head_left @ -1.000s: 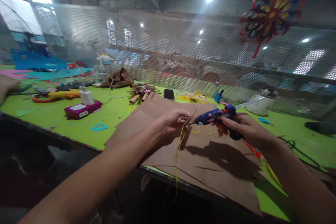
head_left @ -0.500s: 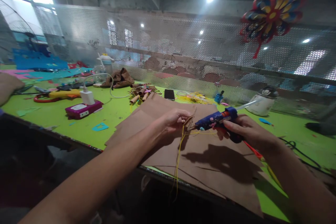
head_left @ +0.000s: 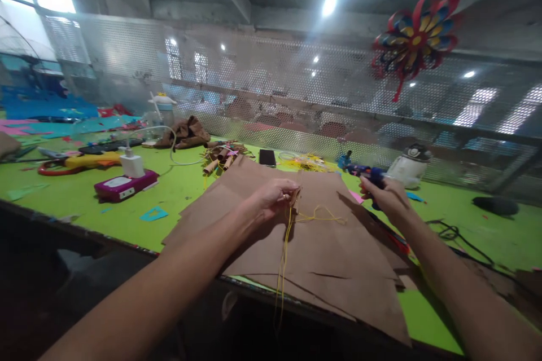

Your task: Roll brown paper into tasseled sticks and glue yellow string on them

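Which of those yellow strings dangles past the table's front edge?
The long strands dropping from the left hand. They trail below the near edge of the table, while the yellow tangle at the back lies beside the black phone.

Lamp (head_left: 329, 4) glare; prob. sl. blur.

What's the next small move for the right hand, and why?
Probably set the blue glue gun down on the green tabletop: the right hand holds it off to the side, apart from the small brown piece pinched in the left hand, so lowering it there would free that hand.
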Demonstrator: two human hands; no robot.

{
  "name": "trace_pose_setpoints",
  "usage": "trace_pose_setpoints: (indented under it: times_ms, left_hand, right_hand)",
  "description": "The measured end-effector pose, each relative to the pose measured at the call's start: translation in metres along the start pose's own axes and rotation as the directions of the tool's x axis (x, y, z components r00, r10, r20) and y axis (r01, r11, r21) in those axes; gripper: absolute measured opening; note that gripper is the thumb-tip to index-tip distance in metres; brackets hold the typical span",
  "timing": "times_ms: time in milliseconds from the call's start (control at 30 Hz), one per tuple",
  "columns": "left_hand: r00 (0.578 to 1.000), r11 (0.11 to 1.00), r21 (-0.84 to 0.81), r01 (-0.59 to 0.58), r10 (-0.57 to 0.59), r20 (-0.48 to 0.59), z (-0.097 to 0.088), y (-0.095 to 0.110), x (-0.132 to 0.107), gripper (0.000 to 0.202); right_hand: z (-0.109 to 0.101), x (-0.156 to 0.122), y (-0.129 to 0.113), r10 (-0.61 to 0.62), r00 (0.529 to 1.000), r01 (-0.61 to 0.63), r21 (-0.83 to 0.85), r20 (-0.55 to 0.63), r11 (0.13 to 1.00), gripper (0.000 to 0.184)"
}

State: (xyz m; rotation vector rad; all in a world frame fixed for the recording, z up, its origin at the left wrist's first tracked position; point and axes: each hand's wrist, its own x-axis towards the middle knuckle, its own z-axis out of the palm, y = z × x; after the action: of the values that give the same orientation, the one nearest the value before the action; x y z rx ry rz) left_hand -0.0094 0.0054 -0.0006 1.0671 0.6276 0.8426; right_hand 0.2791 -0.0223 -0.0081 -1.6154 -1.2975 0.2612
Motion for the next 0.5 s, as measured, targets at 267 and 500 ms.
trace_pose_setpoints:
  times_ms: [267,500]
  left_hand:
    - [0.997,0.994,0.095,-0.059,0.063,-0.041,0.004,0.002,-0.006,0.01]
    - [0.994,0.993,0.069,-0.095,0.099,-0.055,0.002,-0.001,-0.003,0.009]
  right_hand:
    - [0.033,0.026,0.002,-0.045,0.999,0.038,-0.203,-0.027,0.979,0.026]
    - [0.048,0.005,-0.046,-0.148,0.989,0.148,-0.144,0.006,0.979,0.028]
